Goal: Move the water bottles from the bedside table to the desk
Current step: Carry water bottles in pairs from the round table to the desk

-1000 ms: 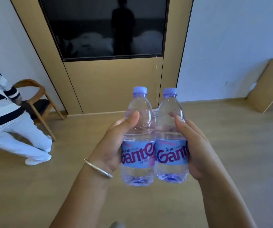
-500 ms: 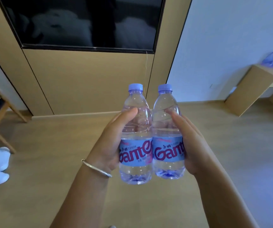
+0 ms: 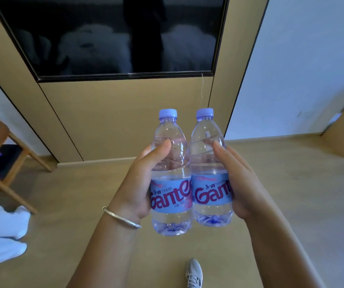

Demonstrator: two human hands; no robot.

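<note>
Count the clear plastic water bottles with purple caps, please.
2. One clear plastic bottle is in the left hand, the other in the right hand. Others may be outside the view.

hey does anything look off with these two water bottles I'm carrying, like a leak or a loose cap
Nothing stands out. The left bottle in your left hand and the right bottle in your right hand are both upright, side by side, caps on, with no drips or dents visible.

"Gante" on left bottle label point(image 3: 170, 197), "Gant" on right bottle label point(image 3: 211, 195)
</note>
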